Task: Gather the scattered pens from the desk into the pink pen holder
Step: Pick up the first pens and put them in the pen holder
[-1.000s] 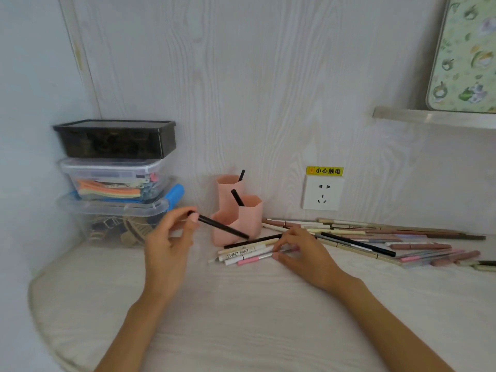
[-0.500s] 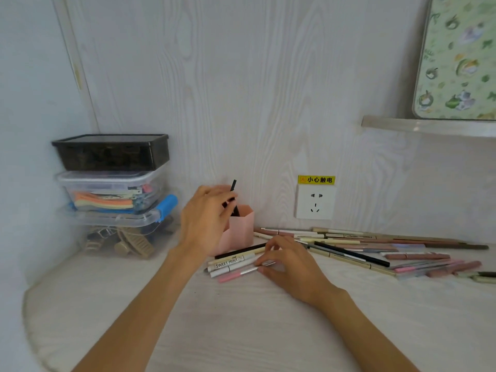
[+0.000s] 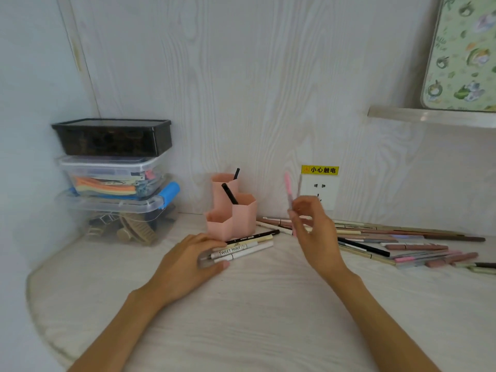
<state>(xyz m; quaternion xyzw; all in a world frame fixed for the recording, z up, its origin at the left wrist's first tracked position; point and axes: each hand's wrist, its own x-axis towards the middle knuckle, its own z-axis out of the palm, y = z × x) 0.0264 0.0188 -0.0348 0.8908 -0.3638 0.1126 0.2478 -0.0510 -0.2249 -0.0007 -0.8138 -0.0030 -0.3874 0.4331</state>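
The pink pen holder (image 3: 232,214) stands upright on the bench (image 3: 268,304) against the back wall, made of three joined hexagonal cells. Two black pens (image 3: 230,193) stand in it, one in the tall rear cell, one leaning in the middle cell. The low front cell shows no contents from this angle.

The right hand (image 3: 312,226) is raised above the bench, right of the holder. Its grip pinches a pink pen (image 3: 288,193), held near upright and motion-blurred, in front of the wall socket (image 3: 319,190).

The left hand (image 3: 192,260) rests on the bench just in front of the holder. Its fingers are curled over the near ends of a small group of pens (image 3: 243,248), one marked SWEET MINT, which lie touching the holder's base.

A larger spread of loose pens (image 3: 389,242) lies along the wall to the right.

Stacked storage boxes (image 3: 115,181) sit in the left corner, well apart from the holder.
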